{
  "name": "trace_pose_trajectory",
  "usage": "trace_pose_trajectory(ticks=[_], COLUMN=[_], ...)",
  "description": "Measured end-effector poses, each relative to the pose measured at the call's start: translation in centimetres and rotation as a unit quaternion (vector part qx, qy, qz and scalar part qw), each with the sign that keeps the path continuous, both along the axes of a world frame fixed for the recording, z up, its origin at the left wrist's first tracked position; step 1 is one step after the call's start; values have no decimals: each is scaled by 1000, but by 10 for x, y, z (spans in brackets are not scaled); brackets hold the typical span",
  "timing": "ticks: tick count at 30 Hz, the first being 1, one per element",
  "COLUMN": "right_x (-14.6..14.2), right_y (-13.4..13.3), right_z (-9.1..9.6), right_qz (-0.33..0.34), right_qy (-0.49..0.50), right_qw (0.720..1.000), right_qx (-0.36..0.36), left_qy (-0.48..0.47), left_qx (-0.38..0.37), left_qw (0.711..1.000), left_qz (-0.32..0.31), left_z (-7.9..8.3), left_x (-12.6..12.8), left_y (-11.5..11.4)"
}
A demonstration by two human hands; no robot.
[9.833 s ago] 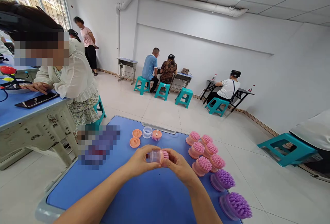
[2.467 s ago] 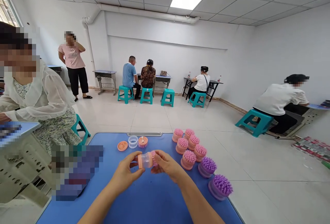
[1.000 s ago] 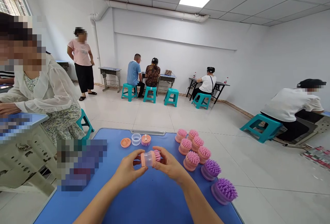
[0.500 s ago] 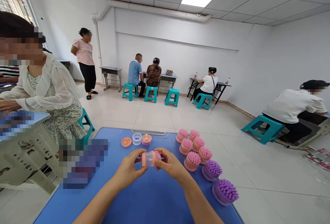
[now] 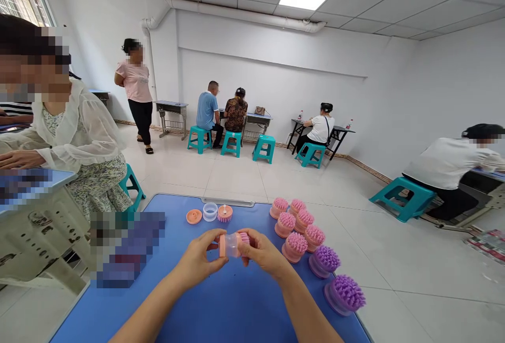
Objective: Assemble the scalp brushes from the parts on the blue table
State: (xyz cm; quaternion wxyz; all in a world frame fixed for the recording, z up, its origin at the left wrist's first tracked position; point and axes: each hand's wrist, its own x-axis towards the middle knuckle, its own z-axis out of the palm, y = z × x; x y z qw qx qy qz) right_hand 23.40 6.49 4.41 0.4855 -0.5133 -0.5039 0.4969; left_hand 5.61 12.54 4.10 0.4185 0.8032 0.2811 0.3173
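I am holding a clear plastic cup [image 5: 233, 245] up between both hands, just above the blue table [image 5: 177, 217], with a peach cap [image 5: 222, 245] at its left end and pink bristles [image 5: 244, 237] showing at its right end. My left hand [image 5: 199, 259] is closing around the cap end while my right hand [image 5: 262, 253] is pinching the bristle end, so the piece is gripped from both sides and isn't resting on the tabletop.

The change is a small one: since half a second ago, the piece has been shifting slightly toward my right, with the cap end turning more into view. (I can't tell from here whether the cap is fully seated.)

Just ahead of my hands, a peach disc [image 5: 193, 217], a clear plastic ring [image 5: 210, 212] and a pink-bristled brush head with a small stem [image 5: 224, 213] are sitting in a row on the table. To my right, finished-looking pink brushes [image 5: 294, 245] and purple brushes [image 5: 342, 294] are standing in a loose cluster, the nearest purple one close to the table's edge. To my left, a blurred patch [image 5: 126, 248] is hiding whatever lies there, and a seated co-worker in a white blouse [image 5: 67, 127] is working at the next table.
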Motion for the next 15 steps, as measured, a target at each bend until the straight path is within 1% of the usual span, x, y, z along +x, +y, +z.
trace_pose_trajectory(ticks=[3,5,9,13,15], right_x=[1,1,0,0,0], right_y=[1,-1,-4,-1,1], right_z=[0,1,4,0,-2], right_qz=[12,13,-11,11,22], right_qy=[-14,1,41,-25,-54], right_qw=[999,999,997,998,997], right_qx=[-31,-45,-69,-50,-56], left_qy=[0,0,10,31,34], left_qx=[27,42,79,124,154], left_qw=[999,999,997,992,987], left_qz=[-20,-16,-2,-4,-11], left_z=[0,-2,-7,-8,-7], left_x=[-1,-1,-1,0,0], left_y=[-1,0,2,3,2])
